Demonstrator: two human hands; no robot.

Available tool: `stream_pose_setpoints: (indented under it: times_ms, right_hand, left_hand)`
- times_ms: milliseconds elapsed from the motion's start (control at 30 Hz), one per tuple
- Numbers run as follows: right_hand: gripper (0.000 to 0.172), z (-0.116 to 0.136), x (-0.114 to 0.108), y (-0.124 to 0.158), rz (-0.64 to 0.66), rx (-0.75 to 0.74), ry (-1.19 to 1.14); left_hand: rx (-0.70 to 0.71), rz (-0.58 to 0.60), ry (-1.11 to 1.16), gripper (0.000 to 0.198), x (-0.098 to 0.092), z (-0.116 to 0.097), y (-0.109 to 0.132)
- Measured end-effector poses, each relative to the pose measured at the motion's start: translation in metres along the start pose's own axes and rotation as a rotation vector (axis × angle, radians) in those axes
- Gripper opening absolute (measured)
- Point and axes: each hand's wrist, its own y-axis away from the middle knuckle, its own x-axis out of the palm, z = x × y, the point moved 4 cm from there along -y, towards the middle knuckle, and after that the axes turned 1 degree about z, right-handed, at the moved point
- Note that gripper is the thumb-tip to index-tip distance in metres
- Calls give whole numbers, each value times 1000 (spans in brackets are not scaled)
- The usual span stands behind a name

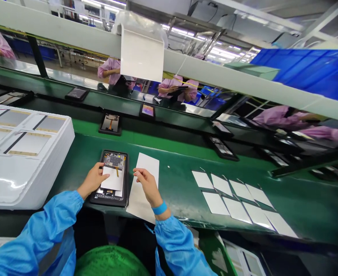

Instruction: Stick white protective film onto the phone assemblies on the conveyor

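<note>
The left hand [93, 179] is held palm-down and unclenched, its fingers resting on a white sheet [111, 179] laid over an open tablet [114, 161] on the green workbench [171, 184]. The right hand [147, 186] is pinched closed at a longer white sheet [142, 199] just beside the tablet; a grasp cannot be confirmed.

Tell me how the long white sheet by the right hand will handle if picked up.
The long white sheet looks thin, so probably light and floppy. Its smooth-looking face may slide easily on the green bench.
</note>
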Motion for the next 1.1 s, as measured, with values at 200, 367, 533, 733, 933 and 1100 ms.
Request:
stream_pose_setpoints:
  times_ms: [200,367,533,733,933,1100]
  right_hand:
    - [33,-5,5,8,36,11,-10]
    - [30,2,14,13,77,20,-24]
    - [29,0,20,12,87,8,-5]
    - [27,-4,27,10,103,-53,69]
    - [24,6,35,11,150,-227,279]
    - [26,7,41,13,223,-294,436]
  left_hand:
    - [-18,14,-36,59,1,-1,-2]
    - [-17,24,-55,59,1,0,-3]
    - [3,25,-59,56,-1,4,-7]
    - [-5,20,-55,61,-1,4,-11]
    - [14,-7,-110,57,-2,3,-11]
    - [11,-15,-169,54,-4,6,-14]
